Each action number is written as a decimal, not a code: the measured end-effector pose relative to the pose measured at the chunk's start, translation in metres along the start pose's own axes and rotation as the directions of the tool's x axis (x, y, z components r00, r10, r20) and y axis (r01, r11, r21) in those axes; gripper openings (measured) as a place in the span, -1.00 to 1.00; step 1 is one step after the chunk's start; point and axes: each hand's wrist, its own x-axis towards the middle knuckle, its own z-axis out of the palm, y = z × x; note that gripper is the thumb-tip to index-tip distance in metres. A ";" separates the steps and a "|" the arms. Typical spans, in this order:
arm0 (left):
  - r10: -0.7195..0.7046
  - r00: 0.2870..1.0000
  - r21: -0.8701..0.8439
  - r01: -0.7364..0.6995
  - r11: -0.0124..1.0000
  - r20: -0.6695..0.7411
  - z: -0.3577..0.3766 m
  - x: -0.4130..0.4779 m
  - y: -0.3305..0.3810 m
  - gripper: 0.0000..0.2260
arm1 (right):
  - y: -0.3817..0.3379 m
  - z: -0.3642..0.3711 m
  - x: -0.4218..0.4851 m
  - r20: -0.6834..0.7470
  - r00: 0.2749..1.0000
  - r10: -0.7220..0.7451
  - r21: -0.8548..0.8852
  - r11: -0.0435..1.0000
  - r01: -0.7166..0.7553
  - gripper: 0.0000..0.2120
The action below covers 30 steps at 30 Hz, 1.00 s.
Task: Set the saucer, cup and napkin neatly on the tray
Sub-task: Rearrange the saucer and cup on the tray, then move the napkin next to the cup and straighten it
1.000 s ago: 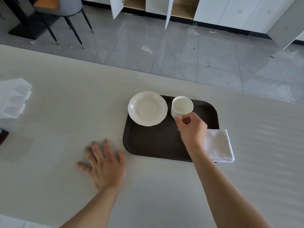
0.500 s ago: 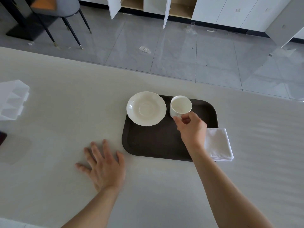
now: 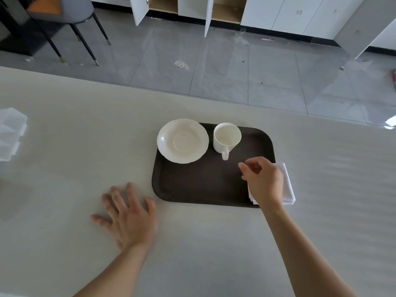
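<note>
A dark brown tray [image 3: 199,185] lies on the pale table. A white saucer [image 3: 182,140] rests on its far left corner, overhanging the rim a little. A white cup [image 3: 226,137] stands upright beside the saucer on the tray, handle toward me. A folded white napkin [image 3: 287,185] lies over the tray's right edge, partly on the table. My right hand [image 3: 262,179] hovers above the napkin's left part, fingers loosely curled and holding nothing, clear of the cup. My left hand [image 3: 128,215] lies flat on the table, left of the tray, fingers spread.
A clear plastic container [image 3: 10,133] sits at the table's left edge. Beyond the table's far edge is a grey tiled floor with a chair [image 3: 70,20] and white cabinets [image 3: 214,9], some with doors open.
My right hand let go of the cup's handle and drew back toward the napkin. The cup now stands alone on the tray. The left hand stayed put.
</note>
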 end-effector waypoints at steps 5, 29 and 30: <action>0.004 1.000 -0.017 -0.004 1.000 -0.021 0.001 0.001 -0.001 -0.46 | 0.020 -0.036 -0.005 -0.132 0.989 -0.073 -0.189 0.981 0.047 -0.94; 0.026 0.999 -0.059 -0.028 0.998 -0.034 0.000 0.000 0.000 -0.49 | 0.053 -0.058 0.006 -0.061 0.983 0.174 -0.063 0.982 -0.177 -0.89; 0.031 0.999 -0.068 -0.034 0.997 -0.038 -0.002 -0.001 0.001 -0.49 | 0.050 -0.055 0.006 -0.048 0.979 0.199 -0.005 0.980 -0.200 -0.88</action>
